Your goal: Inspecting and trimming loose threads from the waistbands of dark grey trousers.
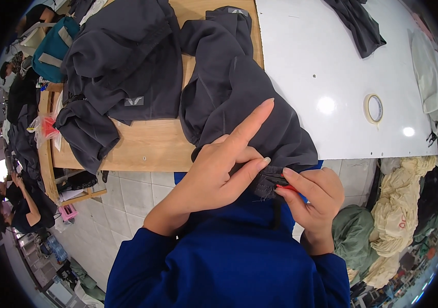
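Note:
A dark grey garment point(234, 97) lies bunched over the table's front edge, its gathered end point(266, 180) hanging toward me. My left hand point(224, 167) pinches the top of that end between thumb and bent fingers, while its index finger points out straight over the cloth. At the right side of the same end, my right hand point(314, 194) is closed. A small red tool point(287, 188) shows between its thumb and forefinger, close against the frayed threads; most of it is hidden in the palm, so its kind cannot be made out.
More dark grey garments point(121, 66) are heaped on the wooden tabletop point(147, 146) to the left. On the white tabletop point(301, 56) lie a tape roll point(373, 108) and another dark garment point(360, 25). Cream cloth bundles point(401, 200) stand low at right. People work at far left.

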Action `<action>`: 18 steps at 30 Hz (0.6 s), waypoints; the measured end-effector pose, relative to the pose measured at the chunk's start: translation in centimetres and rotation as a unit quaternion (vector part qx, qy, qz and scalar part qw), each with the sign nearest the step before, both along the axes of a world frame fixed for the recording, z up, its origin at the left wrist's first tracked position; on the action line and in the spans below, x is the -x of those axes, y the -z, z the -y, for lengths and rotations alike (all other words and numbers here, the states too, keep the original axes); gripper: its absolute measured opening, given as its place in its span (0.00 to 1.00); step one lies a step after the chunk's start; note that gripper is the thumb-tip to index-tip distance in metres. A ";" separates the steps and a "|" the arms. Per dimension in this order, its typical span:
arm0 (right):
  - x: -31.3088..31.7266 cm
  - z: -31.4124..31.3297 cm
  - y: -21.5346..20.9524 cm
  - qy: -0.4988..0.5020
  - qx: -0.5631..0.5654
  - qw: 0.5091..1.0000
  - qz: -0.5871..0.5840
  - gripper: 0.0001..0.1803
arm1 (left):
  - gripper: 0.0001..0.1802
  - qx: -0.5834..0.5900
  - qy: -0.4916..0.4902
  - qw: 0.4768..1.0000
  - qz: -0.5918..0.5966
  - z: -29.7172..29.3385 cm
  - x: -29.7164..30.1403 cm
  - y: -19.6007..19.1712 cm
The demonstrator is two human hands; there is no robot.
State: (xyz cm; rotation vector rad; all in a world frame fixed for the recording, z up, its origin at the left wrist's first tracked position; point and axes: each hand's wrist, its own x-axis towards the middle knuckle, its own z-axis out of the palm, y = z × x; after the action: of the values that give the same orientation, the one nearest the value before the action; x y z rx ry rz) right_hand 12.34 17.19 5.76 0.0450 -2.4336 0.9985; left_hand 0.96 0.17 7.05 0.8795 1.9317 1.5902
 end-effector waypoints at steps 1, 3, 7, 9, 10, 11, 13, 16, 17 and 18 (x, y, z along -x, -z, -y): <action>0.0 0.0 0.0 -0.002 -0.007 1.000 -0.002 0.20 | 0.39 0.000 -0.001 1.000 -0.002 0.0 0.0 0.0; 0.0 0.0 0.0 -0.003 -0.013 1.000 -0.003 0.20 | 0.39 0.001 -0.002 1.000 -0.004 0.0 0.0 0.0; 0.0 0.0 0.2 0.003 -0.001 1.000 -0.007 0.19 | 0.39 0.000 -0.003 1.000 -0.001 -0.1 0.0 0.0; -0.1 0.0 0.3 0.003 -0.002 1.000 -0.005 0.19 | 0.39 -0.002 -0.004 1.000 0.000 -0.1 0.0 0.0; -0.1 -0.1 0.3 -0.001 -0.008 1.000 -0.008 0.19 | 0.39 0.001 -0.003 1.000 0.005 -0.1 -0.1 0.0; -0.1 -0.2 0.4 -0.006 -0.014 1.000 -0.010 0.19 | 0.39 0.004 -0.002 1.000 0.009 -0.1 0.0 0.0; -0.2 -0.3 0.5 -0.007 -0.008 1.000 -0.013 0.20 | 0.39 0.005 -0.003 1.000 0.002 -0.1 0.0 0.0; -0.4 -0.2 0.9 0.006 0.073 0.997 0.001 0.23 | 0.39 0.004 -0.005 1.000 -0.001 -0.1 0.1 0.0; -0.6 -0.1 0.9 0.020 0.147 0.989 0.018 0.26 | 0.39 0.004 -0.006 1.000 0.005 -0.1 0.1 0.0; -0.6 0.2 0.7 0.020 0.147 0.989 0.018 0.26 | 0.39 0.004 -0.006 1.000 0.005 -0.1 0.1 0.0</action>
State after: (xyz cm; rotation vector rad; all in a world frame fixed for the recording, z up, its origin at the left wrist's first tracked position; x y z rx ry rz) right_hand 12.98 17.02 5.08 -0.1248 -2.2841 1.3381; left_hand 0.86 0.26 7.06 0.8568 1.9388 1.5890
